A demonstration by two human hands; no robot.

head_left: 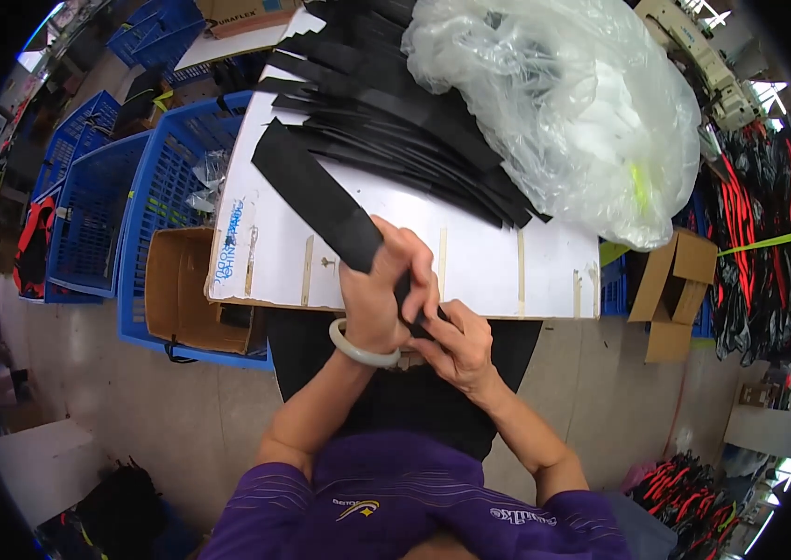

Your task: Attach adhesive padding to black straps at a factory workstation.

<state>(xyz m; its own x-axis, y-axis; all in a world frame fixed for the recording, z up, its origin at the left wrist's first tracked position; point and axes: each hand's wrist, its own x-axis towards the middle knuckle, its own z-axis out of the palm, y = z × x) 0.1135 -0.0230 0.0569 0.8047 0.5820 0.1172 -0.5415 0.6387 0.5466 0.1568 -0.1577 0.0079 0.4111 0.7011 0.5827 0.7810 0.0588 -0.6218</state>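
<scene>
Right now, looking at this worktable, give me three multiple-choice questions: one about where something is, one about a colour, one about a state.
1. Where does the big clear plastic bag lie?
A. On the far right of the white tabletop
B. On the floor
C. In a blue crate

2. What colour is the bangle on the left wrist?
A. Red
B. Pale white-green
C. Black

3. How is the black strip held?
A. Lying untouched
B. Gripped at its near end by the left hand and the right hand
C. Hanging from one hand over the floor

Answers: 1 A, the bag sits on the table's far right, over the pile of black strips. 2 B, the ring on the wrist is pale. 3 B, both hands close on the strip's near end while the rest lies across the table.
</scene>
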